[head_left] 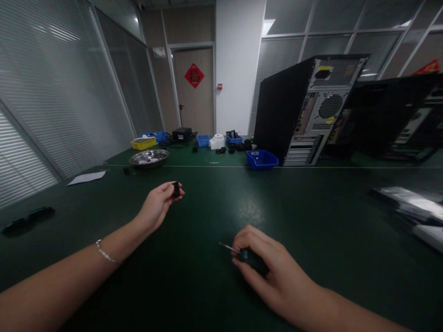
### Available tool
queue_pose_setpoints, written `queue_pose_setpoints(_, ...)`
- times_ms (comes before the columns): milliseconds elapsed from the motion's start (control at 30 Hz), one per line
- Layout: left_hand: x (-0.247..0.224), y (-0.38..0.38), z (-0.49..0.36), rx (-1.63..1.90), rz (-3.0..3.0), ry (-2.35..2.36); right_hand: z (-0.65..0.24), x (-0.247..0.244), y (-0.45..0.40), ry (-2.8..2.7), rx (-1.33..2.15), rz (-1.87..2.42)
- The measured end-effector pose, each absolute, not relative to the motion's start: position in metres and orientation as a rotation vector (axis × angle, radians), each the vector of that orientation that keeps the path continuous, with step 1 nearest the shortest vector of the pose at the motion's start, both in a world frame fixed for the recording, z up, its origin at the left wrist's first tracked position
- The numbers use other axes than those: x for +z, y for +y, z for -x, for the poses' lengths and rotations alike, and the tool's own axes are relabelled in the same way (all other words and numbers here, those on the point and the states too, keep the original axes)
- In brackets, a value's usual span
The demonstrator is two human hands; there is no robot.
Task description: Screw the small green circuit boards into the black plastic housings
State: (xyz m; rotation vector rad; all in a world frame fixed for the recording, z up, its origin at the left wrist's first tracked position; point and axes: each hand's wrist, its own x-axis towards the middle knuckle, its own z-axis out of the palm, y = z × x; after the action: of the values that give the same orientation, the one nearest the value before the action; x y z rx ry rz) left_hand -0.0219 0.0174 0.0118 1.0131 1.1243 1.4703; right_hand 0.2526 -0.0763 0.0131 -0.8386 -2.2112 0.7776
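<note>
Between the thumb and fingers of my left hand (159,205) is a small black block-like part (176,189); its kind is too small to make out. This hand is raised over the green tabletop (204,216), left of the middle. My right hand (266,267) is closed around the dark handle of a screwdriver (254,261), low and right of the middle. Its thin metal shaft sticks out to the left, pointing toward the space between my hands. The palm side of the right hand hides part of the handle.
A metal bowl (148,157) with small parts, a yellow tray (144,143) and a blue bin (262,159) stand toward the back. Computer towers (284,110) rise at the back right. Glasses (28,220) and paper (86,178) lie left; blurred metal parts (415,205) lie right.
</note>
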Motion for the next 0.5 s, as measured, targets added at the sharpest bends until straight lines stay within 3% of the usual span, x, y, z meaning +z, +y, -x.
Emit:
queue_pose_setpoints(367,0.012,-0.045,-0.023,0.766,-1.755,0.985,-0.253,0.016,-0.073,-2.112,0.764,0.990)
queue_pose_setpoints(500,0.017,-0.052,-0.024,0.719,-1.997,0.938,-0.254,0.015,-0.072,-2.146,0.790,0.913)
